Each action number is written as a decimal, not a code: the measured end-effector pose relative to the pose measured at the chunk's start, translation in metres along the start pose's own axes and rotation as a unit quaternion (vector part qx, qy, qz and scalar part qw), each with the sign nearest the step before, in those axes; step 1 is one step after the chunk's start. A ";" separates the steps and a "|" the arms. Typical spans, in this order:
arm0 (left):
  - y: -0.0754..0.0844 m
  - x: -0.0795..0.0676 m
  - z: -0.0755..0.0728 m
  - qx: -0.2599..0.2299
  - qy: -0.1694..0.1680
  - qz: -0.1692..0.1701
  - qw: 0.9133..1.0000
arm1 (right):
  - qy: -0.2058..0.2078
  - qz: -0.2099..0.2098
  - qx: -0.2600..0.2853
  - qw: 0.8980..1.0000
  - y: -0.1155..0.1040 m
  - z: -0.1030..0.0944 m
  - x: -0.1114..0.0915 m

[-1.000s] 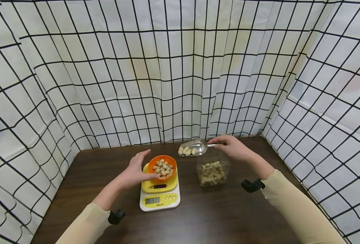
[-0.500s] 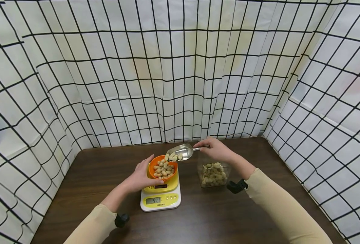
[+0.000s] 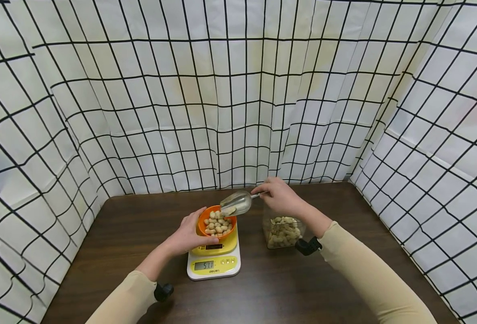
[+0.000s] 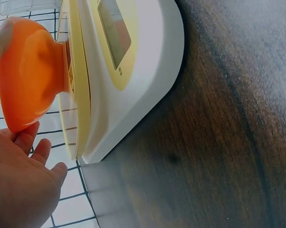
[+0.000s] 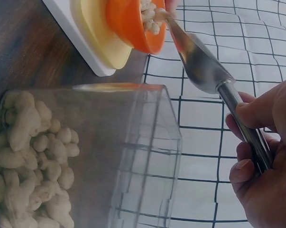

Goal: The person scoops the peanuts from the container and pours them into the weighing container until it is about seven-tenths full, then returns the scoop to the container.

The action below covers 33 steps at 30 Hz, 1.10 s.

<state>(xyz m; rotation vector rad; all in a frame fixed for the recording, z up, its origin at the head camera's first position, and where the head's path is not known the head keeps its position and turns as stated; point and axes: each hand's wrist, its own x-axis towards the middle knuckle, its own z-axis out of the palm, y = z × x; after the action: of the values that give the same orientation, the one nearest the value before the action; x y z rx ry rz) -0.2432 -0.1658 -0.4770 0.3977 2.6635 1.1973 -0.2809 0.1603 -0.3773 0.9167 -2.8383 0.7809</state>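
An orange bowl (image 3: pixel 201 223) of peanuts stands on a yellow and white kitchen scale (image 3: pixel 218 271). My left hand (image 3: pixel 184 235) holds the bowl's side, thumb at the near rim and fingers round the far side, as the left wrist view also shows (image 4: pixel 24 175). By its handle my right hand (image 3: pixel 280 196) grips a metal scoop (image 3: pixel 242 202). In the right wrist view the scoop (image 5: pixel 199 64) tilts down with its lip at the bowl's rim. A few peanuts show at that lip.
Right of the scale, below my right forearm, stands a clear plastic container (image 3: pixel 267 243) partly filled with peanuts (image 5: pixel 33 161). The scale's display reads about 511. Dark wood table (image 3: pixel 262 292); a white curtain with black grid lines (image 3: pixel 238 112) rises behind and at both sides.
My right hand has moved left with the scoop, which is now tipped over the bowl; most of its peanuts have left it. My left hand has closed in on the bowl.
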 end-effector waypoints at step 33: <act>0.000 0.000 0.001 -0.008 -0.007 -0.011 1.000 | 0.071 0.031 -0.002 0.997 0.049 -0.077 -0.060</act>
<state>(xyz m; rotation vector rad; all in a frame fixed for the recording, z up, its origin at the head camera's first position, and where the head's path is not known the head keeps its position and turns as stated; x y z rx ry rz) -0.2426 -0.1652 -0.4779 0.3715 2.6388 1.2035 -0.2668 0.2635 -0.3442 0.7427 -2.7553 0.8133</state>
